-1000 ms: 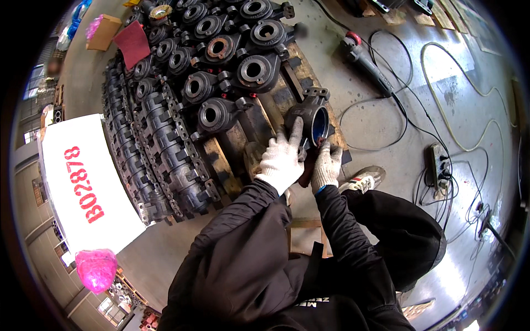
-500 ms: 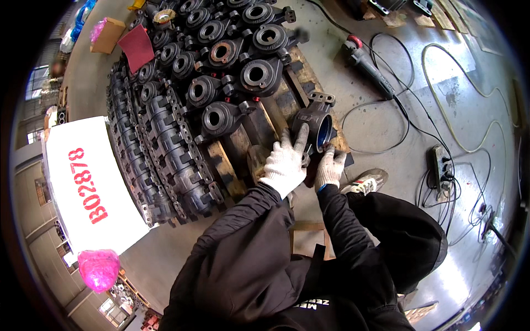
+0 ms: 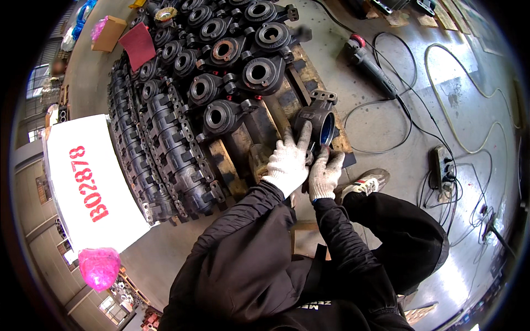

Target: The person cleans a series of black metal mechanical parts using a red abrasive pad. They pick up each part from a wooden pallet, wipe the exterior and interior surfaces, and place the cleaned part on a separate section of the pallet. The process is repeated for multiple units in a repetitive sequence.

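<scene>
Casting [image 3: 311, 117]: dark grey metal, hollow round body, blue inside, opening facing right, holed flange at far end. Sits on wooden pallet [image 3: 311, 71], just beyond white-gloved left grip [image 3: 287, 164], index extended against its side, and right grip [image 3: 326, 173], fingers bent near lower rim. Cannot tell whether either grip is closed on anything.

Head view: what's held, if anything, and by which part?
Dark cylindrical metal casting: white-gloved left hand on its side, right hand at rim; grip cannot be told.
</scene>
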`<state>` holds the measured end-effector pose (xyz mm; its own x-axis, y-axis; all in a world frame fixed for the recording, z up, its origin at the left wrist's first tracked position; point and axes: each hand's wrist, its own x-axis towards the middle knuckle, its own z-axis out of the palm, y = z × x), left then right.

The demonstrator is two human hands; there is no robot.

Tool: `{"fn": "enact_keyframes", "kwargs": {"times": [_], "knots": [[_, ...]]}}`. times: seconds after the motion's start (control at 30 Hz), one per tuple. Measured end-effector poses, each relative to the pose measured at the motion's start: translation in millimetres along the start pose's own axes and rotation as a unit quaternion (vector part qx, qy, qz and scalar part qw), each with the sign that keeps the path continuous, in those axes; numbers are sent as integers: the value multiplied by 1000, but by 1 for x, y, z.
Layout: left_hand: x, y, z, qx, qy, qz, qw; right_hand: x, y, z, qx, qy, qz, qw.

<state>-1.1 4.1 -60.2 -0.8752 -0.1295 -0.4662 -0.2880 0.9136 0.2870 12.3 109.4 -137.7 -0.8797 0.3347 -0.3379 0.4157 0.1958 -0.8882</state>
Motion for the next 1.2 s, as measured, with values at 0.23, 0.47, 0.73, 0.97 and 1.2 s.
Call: {"fn": "enact_keyframes", "kwargs": {"times": [0.23,0.47,0.73,0.97,1.2], "knots": [[-4,5,-7,2,-19,-14,1000,21,33,-29,80,-28,42,996],[0,5,-13,-21,-26,-4,999,27,16,-30,45,-117,-111,986],[-9,2,-15,9,-10,12,1000,20,12,-14,48,-106,-179,977],[2,0,-4,-21,-6,0,1000,29,-9,-5,106,-107,-218,964],[-3,-24,5,-100,33,-44,993,37,-21,-18,-151,-116,-463,866]]}}
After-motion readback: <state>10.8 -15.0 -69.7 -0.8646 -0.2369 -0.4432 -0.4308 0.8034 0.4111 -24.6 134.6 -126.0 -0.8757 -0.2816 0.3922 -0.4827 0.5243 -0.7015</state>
